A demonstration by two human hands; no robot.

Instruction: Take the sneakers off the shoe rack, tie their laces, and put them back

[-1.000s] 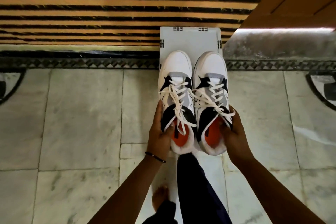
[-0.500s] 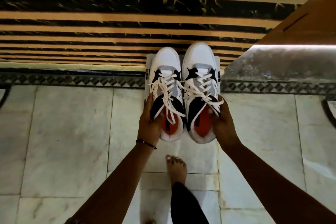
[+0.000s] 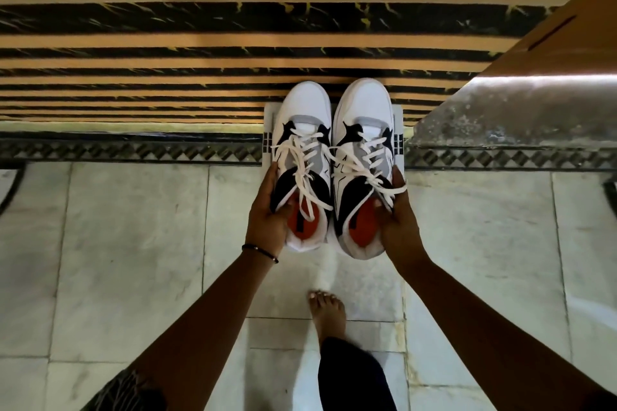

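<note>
Head view looks straight down at two white sneakers side by side, toes pointing away: the left sneaker (image 3: pixel 302 163) in the left hand (image 3: pixel 268 213), the right sneaker (image 3: pixel 362 163) in the right hand (image 3: pixel 397 220). Each hand is clamped on its shoe at the heel end, palm along the outer side and thumb hooked over the collar near the orange insole. Both shoes lie over the white rack (image 3: pixel 398 140), which shows only as thin strips at either side; whether the soles rest on it or hang just above it cannot be told. The laces (image 3: pixel 302 170) look loose, with long ends trailing over the tongues and one strand crossing from shoe to shoe, and no bow is clear. A bare foot (image 3: pixel 325 310) stands on the marble floor (image 3: pixel 133 243) below. I judge this to be a carrying step at the rack, most likely with tying not yet done. The next move calls for a firm two-handed hold, keeping the trailing ends from snagging.
</note>
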